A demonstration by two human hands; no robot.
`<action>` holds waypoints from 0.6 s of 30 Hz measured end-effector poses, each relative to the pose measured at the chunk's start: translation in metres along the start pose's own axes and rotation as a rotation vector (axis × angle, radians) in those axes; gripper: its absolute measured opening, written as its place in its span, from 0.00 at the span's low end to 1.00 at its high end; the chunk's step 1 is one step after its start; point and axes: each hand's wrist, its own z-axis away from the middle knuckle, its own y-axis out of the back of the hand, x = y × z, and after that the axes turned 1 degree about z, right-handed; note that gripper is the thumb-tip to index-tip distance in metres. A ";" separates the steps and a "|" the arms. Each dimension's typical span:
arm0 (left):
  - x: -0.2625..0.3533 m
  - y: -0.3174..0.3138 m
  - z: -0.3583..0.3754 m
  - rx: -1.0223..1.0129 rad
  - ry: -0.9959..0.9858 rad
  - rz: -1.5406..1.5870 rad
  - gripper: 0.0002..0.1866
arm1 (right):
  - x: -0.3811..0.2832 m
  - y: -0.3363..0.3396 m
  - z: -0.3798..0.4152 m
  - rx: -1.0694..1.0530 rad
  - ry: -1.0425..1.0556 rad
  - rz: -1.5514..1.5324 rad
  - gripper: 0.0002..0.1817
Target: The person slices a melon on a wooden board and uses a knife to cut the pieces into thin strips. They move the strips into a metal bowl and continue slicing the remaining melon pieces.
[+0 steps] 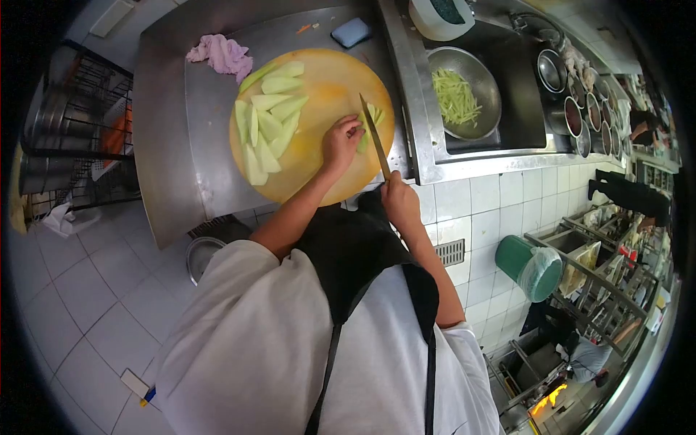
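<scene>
**Head view — knife at green vegetable piece, round board**

Left hand (342, 143): fingers bent and drawn together, fingertips against the vegetable piece (362, 142), just left of the blade. Exact thumb placement: cannot tell. Right hand (399, 197): closed around the handle of the knife (378, 145), blade pointing away from the body, along the piece.

Location of piece: right part of the round yellow cutting board (326, 76), with small cut bits (378, 114) beside the blade. On left part of same board: loose, overlapping pile of pale green slices (268, 127).

Surroundings: board on metal counter (165, 109); crumpled pink cloth (220, 55) near upper left edge of board; blue sponge (351, 32) beyond the board. To the right — metal bowl (493, 90) at the sink (523, 90), with thin green strips (454, 98) inside; white tub (437, 22) near bowl.
</scene>
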 end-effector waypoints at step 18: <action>-0.002 0.002 -0.004 -0.006 -0.055 -0.023 0.14 | -0.003 -0.010 -0.006 -0.067 -0.004 0.031 0.10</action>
